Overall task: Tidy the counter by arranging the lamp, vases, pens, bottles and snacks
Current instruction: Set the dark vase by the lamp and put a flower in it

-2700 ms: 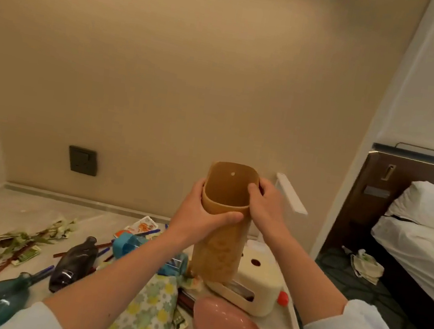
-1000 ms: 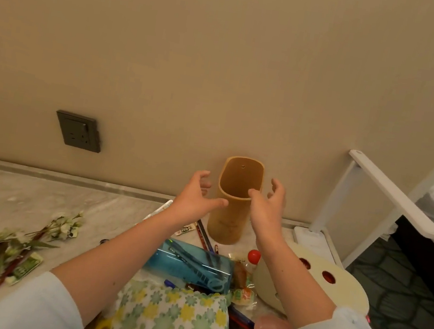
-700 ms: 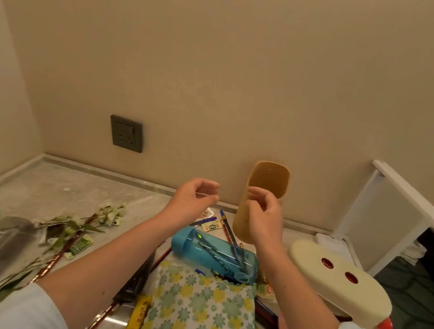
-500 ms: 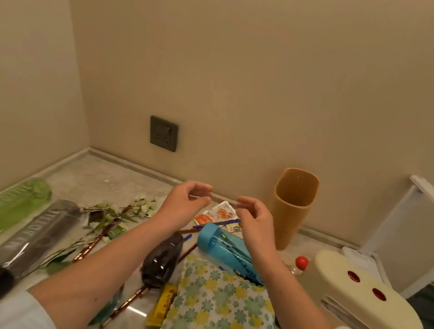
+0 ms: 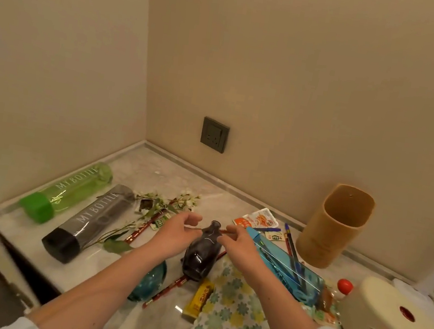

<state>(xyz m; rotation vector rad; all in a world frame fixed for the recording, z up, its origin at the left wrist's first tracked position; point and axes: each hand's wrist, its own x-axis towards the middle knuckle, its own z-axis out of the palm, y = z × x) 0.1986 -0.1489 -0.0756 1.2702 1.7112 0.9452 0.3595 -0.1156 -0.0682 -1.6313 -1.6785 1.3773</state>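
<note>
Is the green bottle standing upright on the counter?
No: the green bottle lies on its side on the counter, beside the dark bottle.

A domestic room: marble counter (image 5: 152, 171), beige walls (image 5: 305, 93), wall socket (image 5: 214, 135).

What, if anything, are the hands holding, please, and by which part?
Cannot be told: left hand and right hand flank the neck of the dark purple glass vase.

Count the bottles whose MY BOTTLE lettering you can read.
2: the green bottle lies by the left wall, the grey bottle beside it. The blue bottle, further right, may hide its lettering.
</note>
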